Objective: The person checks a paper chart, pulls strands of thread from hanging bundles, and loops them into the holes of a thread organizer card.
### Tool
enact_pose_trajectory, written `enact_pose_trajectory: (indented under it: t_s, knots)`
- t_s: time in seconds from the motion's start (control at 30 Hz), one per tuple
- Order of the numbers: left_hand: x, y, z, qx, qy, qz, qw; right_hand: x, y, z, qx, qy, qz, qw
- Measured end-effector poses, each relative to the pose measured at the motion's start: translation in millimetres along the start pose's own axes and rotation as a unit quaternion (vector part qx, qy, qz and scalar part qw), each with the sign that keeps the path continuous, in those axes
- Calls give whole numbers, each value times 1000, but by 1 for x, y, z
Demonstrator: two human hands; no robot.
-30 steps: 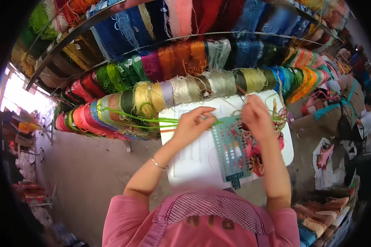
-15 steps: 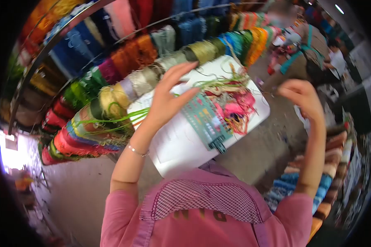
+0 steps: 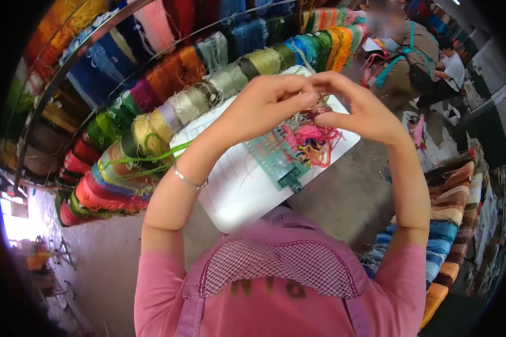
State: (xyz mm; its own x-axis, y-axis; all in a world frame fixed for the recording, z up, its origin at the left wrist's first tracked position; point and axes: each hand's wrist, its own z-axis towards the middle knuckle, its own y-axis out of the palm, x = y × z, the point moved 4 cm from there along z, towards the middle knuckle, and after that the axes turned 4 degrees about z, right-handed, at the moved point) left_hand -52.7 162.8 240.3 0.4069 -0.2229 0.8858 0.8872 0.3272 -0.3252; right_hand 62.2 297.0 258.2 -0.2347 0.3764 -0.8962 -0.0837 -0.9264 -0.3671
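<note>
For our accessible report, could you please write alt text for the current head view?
A person's left hand and right hand meet over a white board bearing a green card and tangled, mostly pink threads; any held item is unclear. Colorful yarn skeins hang beyond.

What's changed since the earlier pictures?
The right hand, swung out past the white board a moment ago, has come back in to meet the left hand over the board's far end. Whether they grip thread is hidden. The dark clip is still on the green card.
</note>
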Motion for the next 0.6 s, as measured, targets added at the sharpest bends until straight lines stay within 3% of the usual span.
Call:
enact_pose_trajectory:
  t_s: [0.03, 0.13, 0.27, 0.37, 0.6]
  knots:
    - [6, -1, 2, 7, 7, -29, 1000, 0, 17, 6, -29, 30, 100, 994]
    - [-2, -38, -6, 60, -7, 65, 996, 3, 5, 10, 27, 125, 73, 989]
    - [-46, -82, -46, 130, -60, 109, 984, 8, -72, 0, 157, 123, -14, 980]
    - [-87, -109, -83, 164, -185, 69, 966, 20, -145, -15, 245, 131, -122, 953]
    - [-146, -136, -116, 204, -259, 25, 944, 40, -232, -17, 293, 121, -249, 915]
